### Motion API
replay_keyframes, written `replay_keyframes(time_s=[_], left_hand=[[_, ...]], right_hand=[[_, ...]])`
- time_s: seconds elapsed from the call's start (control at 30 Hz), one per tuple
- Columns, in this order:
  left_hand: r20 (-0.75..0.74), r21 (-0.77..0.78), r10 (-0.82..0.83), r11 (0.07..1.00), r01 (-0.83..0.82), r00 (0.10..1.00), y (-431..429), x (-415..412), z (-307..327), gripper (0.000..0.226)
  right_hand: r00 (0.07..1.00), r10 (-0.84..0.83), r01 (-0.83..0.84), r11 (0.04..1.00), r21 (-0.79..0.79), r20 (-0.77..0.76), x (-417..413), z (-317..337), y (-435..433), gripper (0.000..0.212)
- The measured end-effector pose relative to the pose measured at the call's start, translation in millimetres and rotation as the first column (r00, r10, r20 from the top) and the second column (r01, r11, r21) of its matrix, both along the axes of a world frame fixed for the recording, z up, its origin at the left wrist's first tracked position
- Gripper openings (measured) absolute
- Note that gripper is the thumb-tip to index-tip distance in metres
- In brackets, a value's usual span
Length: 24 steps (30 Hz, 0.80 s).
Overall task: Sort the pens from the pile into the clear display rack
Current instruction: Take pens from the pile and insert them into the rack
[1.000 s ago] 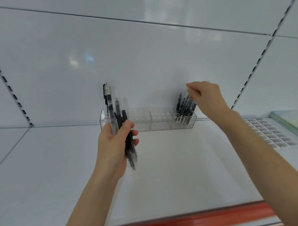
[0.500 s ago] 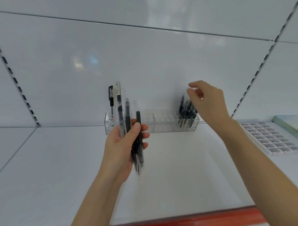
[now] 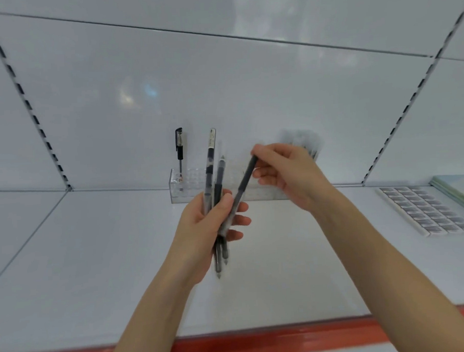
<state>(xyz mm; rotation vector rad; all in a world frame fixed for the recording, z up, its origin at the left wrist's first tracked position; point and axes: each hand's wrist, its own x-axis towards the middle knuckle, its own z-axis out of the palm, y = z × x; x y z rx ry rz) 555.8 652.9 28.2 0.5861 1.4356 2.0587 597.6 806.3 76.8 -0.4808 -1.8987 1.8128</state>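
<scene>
Since half a second ago, the right hand (image 3: 286, 173) had swung from the rack (image 3: 189, 191) at the back edge of the shelf (image 3: 96, 261) over to the left hand (image 3: 198, 230). It pinched the top of one pen (image 3: 243, 183). The left hand was curled round the bunch of pens (image 3: 209, 171). They looked light, stiff and slippery, so pinching one near its top seemed best.

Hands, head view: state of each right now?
Left hand: holding a bundle of pens.
Right hand: pinching the top of one dark pen.
</scene>
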Motion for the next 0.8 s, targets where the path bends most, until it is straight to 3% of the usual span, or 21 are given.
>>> replay_keyframes(time_s=[0.1, 0.17, 0.23, 0.3, 0.37, 0.43, 0.57, 0.6, 0.67, 0.73, 0.8], left_hand=[[-0.014, -0.016, 0.004, 1.000, -0.004, 1.000, -6, -1, -1, 0.013], [-0.016, -0.018, 0.013, 1.000, -0.013, 1.000, -8, -2, -2, 0.014], [-0.006, -0.016, 0.028, 0.999, -0.028, 1.000, -10, -4, -2, 0.014], [0.011, -0.011, 0.041, 0.999, -0.041, 0.999, -10, -6, -3, 0.014], [0.015, -0.007, 0.034, 0.999, -0.034, 0.999, -9, -7, -3, 0.016], [0.011, -0.011, 0.006, 1.000, -0.006, 1.000, -5, -6, -3, 0.019], [0.020, -0.043, -0.002, 0.999, 0.002, 1.000, 1, -4, -3, 0.020], [0.015, -0.059, 0.014, 0.998, -0.013, 1.000, 2, -5, -3, 0.019], [0.004, -0.084, 0.031, 0.996, -0.030, 1.000, 2, -7, -5, 0.017], [0.005, -0.093, 0.026, 0.995, -0.026, 1.000, 2, -8, -7, 0.017], [0.003, -0.096, 0.020, 0.995, -0.020, 1.000, 2, -7, -8, 0.017]], right_hand=[[0.994, -0.092, 0.090, 0.995, -0.035, -0.053, -8, -3, 5, 0.011], [0.981, -0.184, 0.194, 0.962, 0.191, -0.066, -11, -15, 5, 0.016], [0.943, -0.258, 0.333, 0.735, 0.590, -0.210, -8, -28, 3, 0.020], [0.942, -0.074, 0.328, 0.427, 0.843, -0.329, -3, -38, 2, 0.022], [0.962, 0.121, 0.222, 0.182, 0.958, -0.246, 0, -48, 0, 0.025], [0.969, 0.159, 0.182, 0.045, 0.982, -0.187, 1, -56, 0, 0.024], [0.981, 0.090, 0.159, 0.134, 0.978, -0.172, 7, -50, 16, 0.026], [0.984, 0.052, 0.158, 0.203, 0.966, -0.172, 9, -44, 22, 0.024], [0.980, -0.090, 0.200, 0.433, 0.879, -0.179, 12, -25, 36, 0.013], [0.957, -0.223, 0.290, 0.656, 0.697, -0.188, 12, -4, 49, 0.021], [0.927, -0.315, 0.374, 0.714, 0.592, -0.205, 8, 13, 64, 0.031]])
